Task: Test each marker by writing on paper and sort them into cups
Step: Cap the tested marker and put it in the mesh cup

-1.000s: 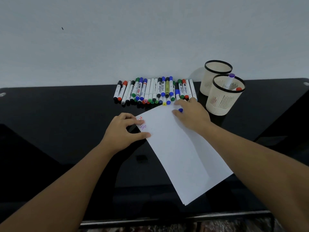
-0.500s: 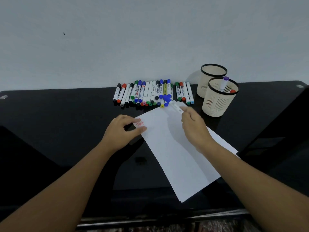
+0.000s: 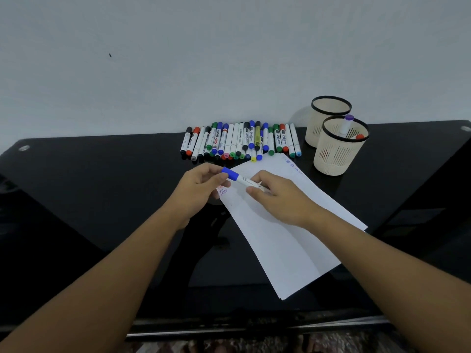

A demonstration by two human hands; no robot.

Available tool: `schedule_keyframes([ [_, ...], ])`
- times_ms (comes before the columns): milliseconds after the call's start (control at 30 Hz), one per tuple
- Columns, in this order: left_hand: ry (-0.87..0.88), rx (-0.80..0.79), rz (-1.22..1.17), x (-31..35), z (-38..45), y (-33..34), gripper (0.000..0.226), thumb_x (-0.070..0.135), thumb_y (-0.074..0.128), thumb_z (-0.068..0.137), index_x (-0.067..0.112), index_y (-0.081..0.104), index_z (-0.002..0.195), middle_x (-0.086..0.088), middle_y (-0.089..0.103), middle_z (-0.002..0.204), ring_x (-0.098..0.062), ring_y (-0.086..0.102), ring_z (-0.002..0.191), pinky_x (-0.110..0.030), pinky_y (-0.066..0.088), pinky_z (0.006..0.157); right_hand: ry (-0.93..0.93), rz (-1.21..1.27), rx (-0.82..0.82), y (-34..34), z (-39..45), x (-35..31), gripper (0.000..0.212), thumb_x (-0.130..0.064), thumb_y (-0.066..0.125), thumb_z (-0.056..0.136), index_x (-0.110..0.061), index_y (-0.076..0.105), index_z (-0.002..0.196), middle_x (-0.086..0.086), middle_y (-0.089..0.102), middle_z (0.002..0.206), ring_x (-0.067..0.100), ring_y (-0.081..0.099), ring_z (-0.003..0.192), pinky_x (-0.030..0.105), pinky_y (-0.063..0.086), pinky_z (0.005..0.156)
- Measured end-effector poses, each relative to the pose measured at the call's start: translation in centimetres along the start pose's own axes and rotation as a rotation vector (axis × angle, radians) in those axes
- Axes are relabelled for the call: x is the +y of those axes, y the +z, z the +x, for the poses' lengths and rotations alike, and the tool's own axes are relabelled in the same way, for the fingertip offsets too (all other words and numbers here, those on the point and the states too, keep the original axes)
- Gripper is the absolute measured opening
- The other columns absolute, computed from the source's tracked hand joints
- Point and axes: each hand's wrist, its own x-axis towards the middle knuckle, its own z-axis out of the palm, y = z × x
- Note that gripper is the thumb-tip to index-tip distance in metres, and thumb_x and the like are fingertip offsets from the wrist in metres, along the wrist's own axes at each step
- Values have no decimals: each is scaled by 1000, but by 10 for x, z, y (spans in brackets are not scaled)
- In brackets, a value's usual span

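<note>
A white marker with a blue cap [image 3: 238, 178] lies level above the white paper [image 3: 283, 238]. My right hand [image 3: 277, 197] grips its white barrel. My left hand [image 3: 201, 186] pinches the blue cap end. The cap is on the marker. Red and blue test scribbles mark the paper's far corners. A row of several capped markers [image 3: 240, 142] lies on the black table beyond the paper. Two cream mesh cups stand at the right: the near cup [image 3: 339, 151] holds a purple-capped and a red-capped marker, and nothing shows inside the far cup [image 3: 328, 115].
The glossy black table [image 3: 102, 187] runs to a pale wall behind. Its front edge crosses the bottom of the view, with patterned floor below.
My right hand lifted the blue-capped marker from the row and brought it back over the paper. My left hand left the paper's corner and took hold of the cap.
</note>
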Motion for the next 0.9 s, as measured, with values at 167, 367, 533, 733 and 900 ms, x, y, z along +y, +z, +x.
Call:
schedule_keyframes([
  [167,62,-24,52,6,-3,-1,11,26,62,101,26,68,110,4,77,96,-11,62,74,-27,51,75,-61,-108,-78,-2,9,-5,41,-28,45,109,-37,41,149,-5,60,112,15,60,98,39,50,88],
  [367,71,-61,152,5,-2,-3,14,29,64,99,34,67,111,5,75,97,-12,65,77,-29,57,77,-111,-177,-42,0,13,-2,40,-57,39,107,-39,49,140,-6,64,128,13,59,110,39,51,95],
  [533,112,-86,215,8,2,8,17,26,64,99,32,68,114,7,75,95,-10,65,76,-23,56,74,-105,-242,-26,-2,10,1,25,-41,38,111,-28,49,129,0,67,109,17,61,91,46,54,84],
  [733,175,-119,288,11,8,15,16,28,67,97,33,70,113,10,74,92,-13,67,77,-21,52,72,-156,-282,-21,-7,9,10,32,-45,38,110,-29,53,133,-3,64,110,16,57,94,41,51,81],
  [900,202,-158,347,12,10,19,11,33,67,97,38,70,105,16,71,92,-8,67,77,-15,48,67,-161,-368,36,-11,6,19,34,-54,31,109,-38,57,124,-9,65,93,15,58,84,39,49,68],
])
